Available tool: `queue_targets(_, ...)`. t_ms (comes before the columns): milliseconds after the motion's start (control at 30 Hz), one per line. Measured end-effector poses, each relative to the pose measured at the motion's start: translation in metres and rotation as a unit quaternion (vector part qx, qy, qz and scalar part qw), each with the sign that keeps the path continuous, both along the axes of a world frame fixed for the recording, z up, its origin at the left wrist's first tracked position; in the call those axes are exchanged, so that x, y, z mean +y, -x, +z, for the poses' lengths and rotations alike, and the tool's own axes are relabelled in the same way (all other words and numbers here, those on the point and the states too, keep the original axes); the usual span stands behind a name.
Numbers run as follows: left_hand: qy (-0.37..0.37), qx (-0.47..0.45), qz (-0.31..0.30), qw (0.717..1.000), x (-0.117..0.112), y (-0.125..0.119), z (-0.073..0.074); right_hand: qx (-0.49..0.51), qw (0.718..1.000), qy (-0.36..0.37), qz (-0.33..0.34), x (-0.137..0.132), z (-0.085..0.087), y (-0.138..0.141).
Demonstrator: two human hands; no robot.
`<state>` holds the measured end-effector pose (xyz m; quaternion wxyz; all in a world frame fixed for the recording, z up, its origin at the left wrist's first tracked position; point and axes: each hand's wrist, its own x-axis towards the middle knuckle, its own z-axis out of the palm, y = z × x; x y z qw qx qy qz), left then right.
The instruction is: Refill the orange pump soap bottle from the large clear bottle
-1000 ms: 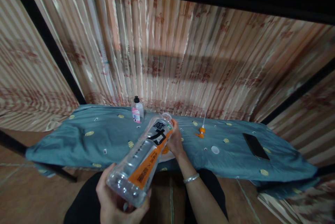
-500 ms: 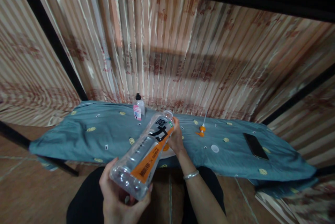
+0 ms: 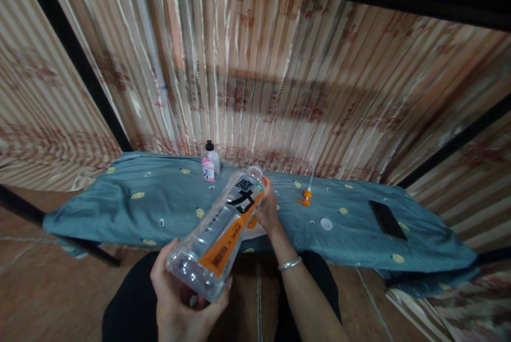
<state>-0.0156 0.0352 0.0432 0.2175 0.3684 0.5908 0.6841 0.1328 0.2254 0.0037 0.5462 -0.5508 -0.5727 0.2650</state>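
A clear plastic drink bottle (image 3: 221,225) with an orange and black label is tilted in front of me, its capless mouth pointing up and away. My left hand (image 3: 187,288) grips its base from below, thumb and fingers on either side. Up near the neck, my right hand (image 3: 268,209) holds the bottle, its fingers partly hidden behind it. Beneath the bottle, a white item with an orange part (image 3: 255,231) shows at the cloth's near edge, mostly covered. An orange pump head (image 3: 306,197) with a thin clear tube lies to the right, beside a small whitish disc (image 3: 326,224).
A small clear bottle with black cap and pink label (image 3: 209,163) stands at the back. A black phone (image 3: 387,220) lies on the right of the teal patterned cloth (image 3: 120,209). Dark metal posts (image 3: 75,59), striped curtains (image 3: 255,75) and an overhead black edge surround it.
Both hands keep the same hold on the bottle. The view has shifted very slightly; nothing has been let go or taken up.
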Motion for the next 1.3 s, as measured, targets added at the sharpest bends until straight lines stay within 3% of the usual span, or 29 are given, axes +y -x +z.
queue_targets(333,0.007,0.016,-0.002,1.0,0.002,0.007,-0.0096,-0.016,1.0,-0.008,-0.007,0.003,-0.0057,-0.0006)
queue_targets(1300,0.002,0.01,0.003,1.0,0.0047,0.0068,-0.0071,0.007,1.0,-0.012,-0.012,0.0051,-0.0068,-0.0007)
